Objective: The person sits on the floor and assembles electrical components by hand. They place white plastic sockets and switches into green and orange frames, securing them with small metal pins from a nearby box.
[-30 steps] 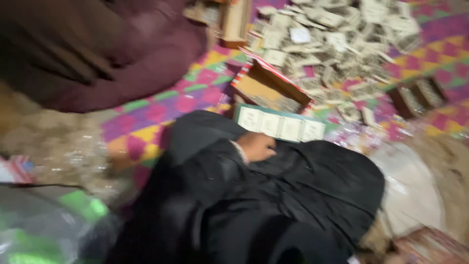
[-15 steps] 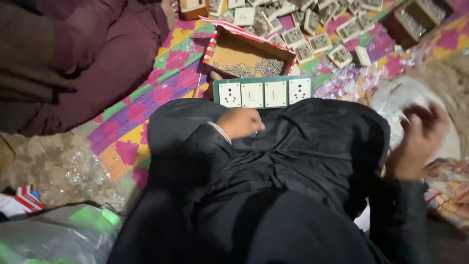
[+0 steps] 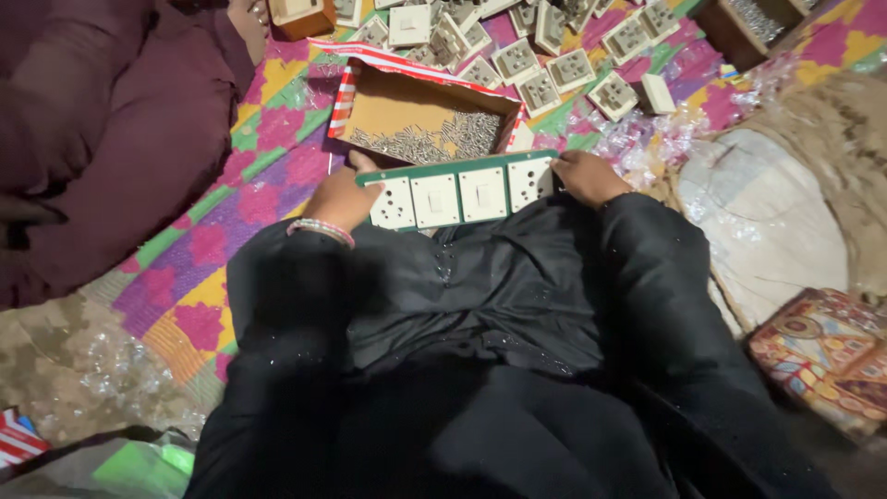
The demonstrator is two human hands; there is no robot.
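Beyond switch panel: red-striped screw box.

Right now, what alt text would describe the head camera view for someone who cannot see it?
A person in black sleeves holds a green-edged panel of white sockets and switches by its ends, left hand and right hand, above an open cardboard box of small screws. Loose white socket modules litter the colourful mat beyond.

I see an open red-and-white striped cardboard box far centre, a brown wooden box far left, and a patterned packet near right.
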